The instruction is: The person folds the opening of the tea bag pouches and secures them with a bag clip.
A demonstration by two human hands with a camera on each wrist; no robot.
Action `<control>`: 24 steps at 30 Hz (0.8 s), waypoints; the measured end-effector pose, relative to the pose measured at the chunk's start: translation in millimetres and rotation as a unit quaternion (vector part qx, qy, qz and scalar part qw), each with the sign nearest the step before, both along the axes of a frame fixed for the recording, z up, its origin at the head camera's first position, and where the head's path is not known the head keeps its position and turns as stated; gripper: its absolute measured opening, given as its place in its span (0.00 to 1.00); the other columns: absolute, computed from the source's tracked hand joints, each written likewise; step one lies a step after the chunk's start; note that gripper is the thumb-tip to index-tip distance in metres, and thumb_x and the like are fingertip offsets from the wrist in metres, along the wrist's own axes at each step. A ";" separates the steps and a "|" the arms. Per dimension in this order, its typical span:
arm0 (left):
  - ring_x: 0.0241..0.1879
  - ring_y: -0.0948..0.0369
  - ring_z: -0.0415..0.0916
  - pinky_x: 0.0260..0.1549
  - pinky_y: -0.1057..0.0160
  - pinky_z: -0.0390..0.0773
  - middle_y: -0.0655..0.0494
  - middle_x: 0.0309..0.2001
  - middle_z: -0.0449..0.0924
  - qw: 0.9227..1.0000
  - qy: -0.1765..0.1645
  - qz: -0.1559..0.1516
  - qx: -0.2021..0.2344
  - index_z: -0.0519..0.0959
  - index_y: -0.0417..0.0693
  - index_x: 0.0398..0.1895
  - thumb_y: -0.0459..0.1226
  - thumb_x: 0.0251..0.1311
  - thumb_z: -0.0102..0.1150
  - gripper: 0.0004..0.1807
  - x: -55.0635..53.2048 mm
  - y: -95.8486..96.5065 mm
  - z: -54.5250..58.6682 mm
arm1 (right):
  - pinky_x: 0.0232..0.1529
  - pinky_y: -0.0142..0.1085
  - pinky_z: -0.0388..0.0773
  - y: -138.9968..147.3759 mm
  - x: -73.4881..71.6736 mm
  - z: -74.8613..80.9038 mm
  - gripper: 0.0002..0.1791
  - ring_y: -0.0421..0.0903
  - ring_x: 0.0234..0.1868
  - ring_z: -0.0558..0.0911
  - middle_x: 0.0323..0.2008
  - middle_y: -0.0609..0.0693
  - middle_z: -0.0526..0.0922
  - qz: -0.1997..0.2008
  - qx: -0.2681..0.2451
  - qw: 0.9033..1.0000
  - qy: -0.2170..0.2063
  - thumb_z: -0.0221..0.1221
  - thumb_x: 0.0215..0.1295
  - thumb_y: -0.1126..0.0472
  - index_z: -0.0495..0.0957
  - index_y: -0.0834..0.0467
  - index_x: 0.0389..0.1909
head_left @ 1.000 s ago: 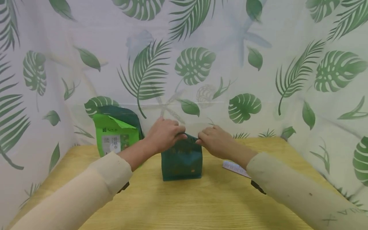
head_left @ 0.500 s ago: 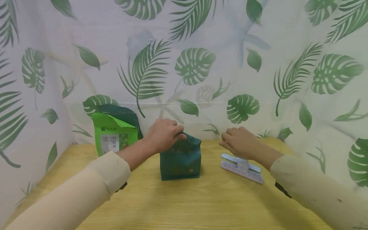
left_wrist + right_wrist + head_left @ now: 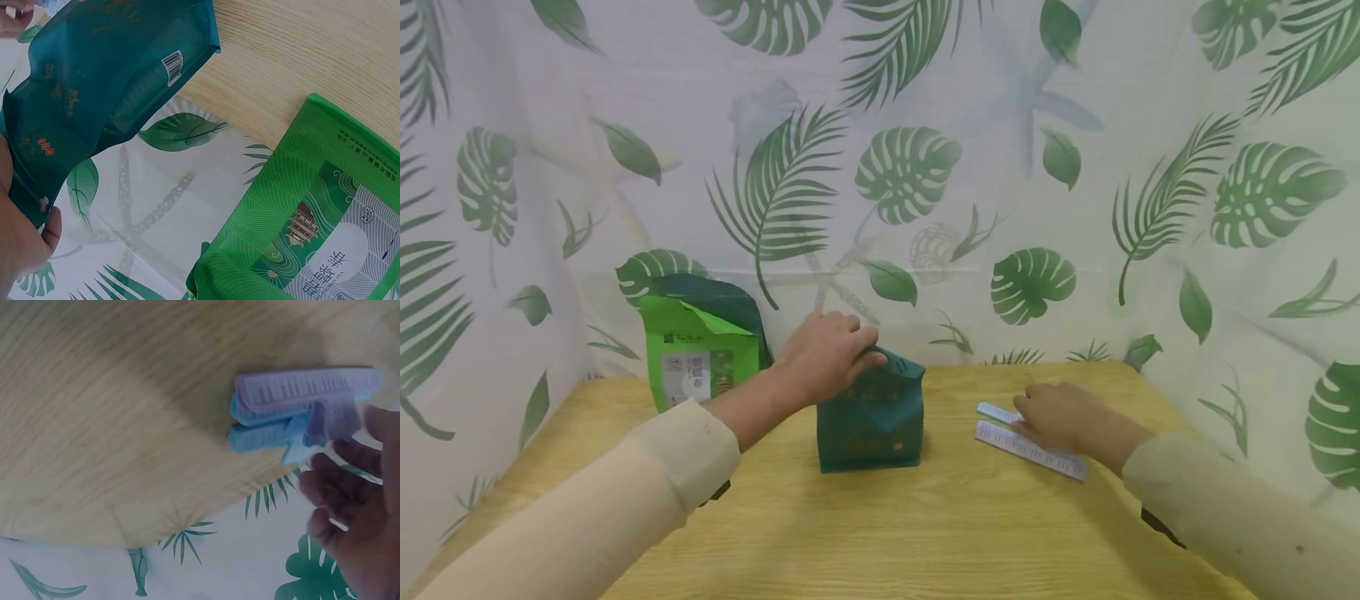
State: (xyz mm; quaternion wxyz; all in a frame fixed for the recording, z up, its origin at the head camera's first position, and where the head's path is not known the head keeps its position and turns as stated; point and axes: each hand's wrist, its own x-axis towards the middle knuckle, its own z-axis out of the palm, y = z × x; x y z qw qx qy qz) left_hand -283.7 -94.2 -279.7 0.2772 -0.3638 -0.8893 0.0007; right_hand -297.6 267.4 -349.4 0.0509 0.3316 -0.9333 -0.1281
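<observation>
A dark teal foil pouch (image 3: 871,429) stands upright mid-table. My left hand (image 3: 831,358) pinches its folded top edge at the left corner, and the left wrist view shows the thumb and fingers around that end of the pouch (image 3: 106,81). Off to the right lie bag clips, a purple one (image 3: 306,387) overlapping light blue ones (image 3: 259,437). My right hand (image 3: 1067,421) is over them, its fingers loosely bent. In the right wrist view, thumb and fingertips (image 3: 319,487) are spread apart right by the clips' handles, nothing held between them.
A bright green tea pouch (image 3: 700,342) stands at the back left, with another dark teal pouch (image 3: 730,296) behind it. A leaf-patterned cloth (image 3: 902,175) hangs behind the wooden table (image 3: 925,533) and along its sides.
My right hand has let go of the pouch's top right corner, moved right and come down over the clips. The left hand has kept its pinch on the pouch.
</observation>
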 end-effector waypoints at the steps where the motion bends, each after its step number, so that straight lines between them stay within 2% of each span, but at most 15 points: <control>1: 0.23 0.58 0.68 0.24 0.60 0.59 0.58 0.23 0.68 1.000 0.000 -0.001 0.002 0.72 0.52 0.27 0.53 0.68 0.56 0.18 0.0 -0.2 -0.2 | 0.25 0.41 0.73 0.9 1.5 -2.2 0.12 0.43 0.25 0.71 0.26 0.48 0.73 -0.019 0.009 1.000 -0.022 0.58 0.70 0.52 0.74 0.56 0.31; 4: 0.23 0.58 0.69 0.25 0.60 0.59 0.57 0.23 0.68 1.000 -0.003 -0.002 0.003 0.72 0.52 0.27 0.52 0.69 0.56 0.18 0.6 -0.7 -0.3 | 0.29 0.44 0.77 2.9 3.9 -6.1 0.11 0.45 0.27 0.75 0.27 0.49 0.75 -0.051 0.028 0.996 -0.074 0.61 0.67 0.54 0.75 0.56 0.31; 10: 0.23 0.57 0.69 0.25 0.59 0.60 0.57 0.23 0.69 1.000 0.002 -0.004 0.002 0.73 0.52 0.27 0.52 0.69 0.56 0.17 1.5 -1.2 0.3 | 0.33 0.42 0.78 0.3 3.6 -1.2 0.09 0.44 0.27 0.74 0.25 0.48 0.75 -0.046 0.023 0.992 -0.115 0.61 0.67 0.57 0.76 0.56 0.29; 16: 0.23 0.58 0.68 0.24 0.59 0.61 0.57 0.23 0.69 1.000 0.014 -0.004 -0.002 0.73 0.52 0.27 0.52 0.69 0.56 0.17 2.1 -2.4 -0.3 | 0.32 0.38 0.73 -7.1 5.1 7.2 0.11 0.41 0.26 0.70 0.23 0.44 0.71 -0.058 0.008 0.986 -0.157 0.60 0.69 0.59 0.73 0.53 0.26; 20: 0.22 0.58 0.67 0.24 0.60 0.61 0.57 0.22 0.69 1.000 0.015 -0.008 -0.001 0.73 0.52 0.27 0.52 0.68 0.56 0.17 1.3 -1.8 -1.4 | 0.31 0.37 0.70 -6.4 5.8 11.7 0.11 0.40 0.25 0.68 0.23 0.43 0.71 -0.028 -0.007 0.988 -0.149 0.60 0.68 0.61 0.73 0.53 0.25; 24: 0.21 0.58 0.66 0.25 0.60 0.60 0.58 0.22 0.68 1.000 0.016 -0.010 -0.002 0.73 0.53 0.27 0.52 0.69 0.56 0.17 1.1 -1.1 -1.0 | 0.29 0.37 0.70 -6.5 3.1 17.0 0.10 0.38 0.25 0.67 0.22 0.42 0.72 0.023 -0.033 0.993 -0.110 0.62 0.66 0.62 0.73 0.54 0.26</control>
